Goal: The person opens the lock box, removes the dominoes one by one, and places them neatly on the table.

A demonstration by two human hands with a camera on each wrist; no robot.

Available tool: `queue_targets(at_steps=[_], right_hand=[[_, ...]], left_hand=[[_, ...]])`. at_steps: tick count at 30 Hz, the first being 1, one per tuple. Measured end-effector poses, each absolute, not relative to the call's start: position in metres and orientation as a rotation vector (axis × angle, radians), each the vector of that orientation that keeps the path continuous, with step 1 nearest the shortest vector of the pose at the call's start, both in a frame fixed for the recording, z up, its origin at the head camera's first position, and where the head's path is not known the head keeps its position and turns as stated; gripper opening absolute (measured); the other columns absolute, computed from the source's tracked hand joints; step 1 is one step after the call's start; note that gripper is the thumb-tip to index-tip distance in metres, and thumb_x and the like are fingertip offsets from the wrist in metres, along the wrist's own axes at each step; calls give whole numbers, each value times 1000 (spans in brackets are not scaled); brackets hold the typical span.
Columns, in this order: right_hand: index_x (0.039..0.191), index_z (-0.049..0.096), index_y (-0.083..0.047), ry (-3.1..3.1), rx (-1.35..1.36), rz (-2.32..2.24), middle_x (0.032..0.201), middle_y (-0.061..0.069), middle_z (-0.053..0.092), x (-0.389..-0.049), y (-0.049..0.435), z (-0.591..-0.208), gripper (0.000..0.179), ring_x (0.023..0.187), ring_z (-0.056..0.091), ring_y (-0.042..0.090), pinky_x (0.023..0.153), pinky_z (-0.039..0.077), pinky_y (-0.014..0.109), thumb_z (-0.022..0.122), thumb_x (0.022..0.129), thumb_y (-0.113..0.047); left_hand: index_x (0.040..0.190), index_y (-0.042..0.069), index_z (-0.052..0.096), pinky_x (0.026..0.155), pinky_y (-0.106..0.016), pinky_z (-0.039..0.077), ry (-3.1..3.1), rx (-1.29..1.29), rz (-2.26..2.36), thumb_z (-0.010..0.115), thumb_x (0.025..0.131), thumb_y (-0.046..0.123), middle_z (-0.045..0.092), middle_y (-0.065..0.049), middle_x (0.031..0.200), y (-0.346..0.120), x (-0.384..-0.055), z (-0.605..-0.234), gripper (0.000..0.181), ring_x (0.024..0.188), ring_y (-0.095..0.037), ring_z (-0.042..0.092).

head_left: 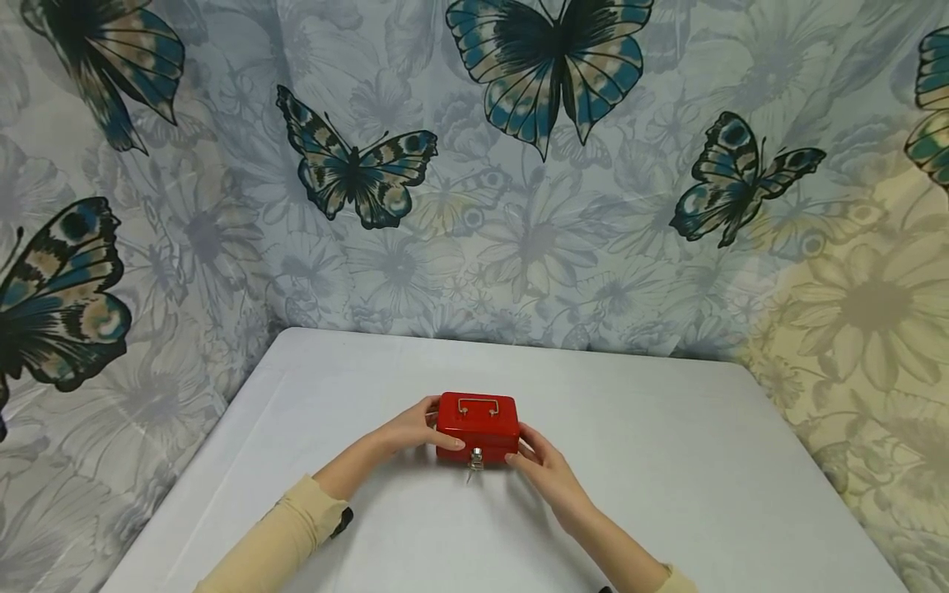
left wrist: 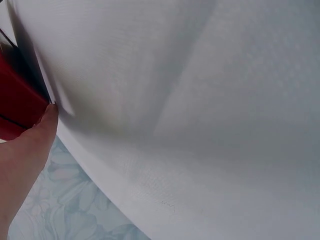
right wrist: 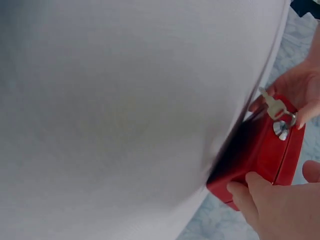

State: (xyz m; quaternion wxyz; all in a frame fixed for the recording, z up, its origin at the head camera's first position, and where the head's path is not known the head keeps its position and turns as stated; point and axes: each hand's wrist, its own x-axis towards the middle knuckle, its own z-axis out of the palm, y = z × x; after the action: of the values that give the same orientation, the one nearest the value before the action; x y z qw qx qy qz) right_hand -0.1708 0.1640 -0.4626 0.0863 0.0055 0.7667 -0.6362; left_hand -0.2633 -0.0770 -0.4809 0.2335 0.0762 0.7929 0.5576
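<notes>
A small red cash box (head_left: 478, 418) sits on the white table, with a wire handle (head_left: 478, 406) on its lid. Its front lock (head_left: 477, 453) has keys (right wrist: 274, 105) hanging from it. My left hand (head_left: 415, 428) grips the box's left side, thumb laid across the front and fingers reaching behind. On the other side, my right hand (head_left: 544, 469) holds the right end, thumb by the front corner. In the right wrist view, fingertips of my right hand press against the red wall. Only part of the box shows in the left wrist view.
The white table (head_left: 356, 371) spreads around the box. Behind it and at both sides hangs a cloth (head_left: 534, 239) printed with flowers and butterflies. Beige sleeves (head_left: 274, 543) cover the forearms, and a dark band (head_left: 342, 522) shows at the left wrist.
</notes>
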Motion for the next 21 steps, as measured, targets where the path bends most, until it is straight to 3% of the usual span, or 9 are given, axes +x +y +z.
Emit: queue_targets(at_steps=[11, 21], right_hand=[[150, 31, -1, 2190, -58, -1908, 155, 20, 29, -164, 167, -466, 63, 138, 33, 41, 110, 29, 57, 60, 95, -14], [148, 33, -1, 2194, -43, -1868, 154, 21, 31, -162, 167, -466, 61, 136, 35, 44, 107, 32, 59, 60, 95, -16]], left_hand=[[146, 5, 34, 106, -60, 33, 2252, 346, 1433, 88, 69, 30, 46, -10, 144, -80, -258, -480, 98, 134, -34, 39], [148, 4, 31, 106, -58, 35, 2313, 425, 1371, 88, 69, 29, 44, -11, 145, -82, -255, -482, 101, 135, -33, 38]])
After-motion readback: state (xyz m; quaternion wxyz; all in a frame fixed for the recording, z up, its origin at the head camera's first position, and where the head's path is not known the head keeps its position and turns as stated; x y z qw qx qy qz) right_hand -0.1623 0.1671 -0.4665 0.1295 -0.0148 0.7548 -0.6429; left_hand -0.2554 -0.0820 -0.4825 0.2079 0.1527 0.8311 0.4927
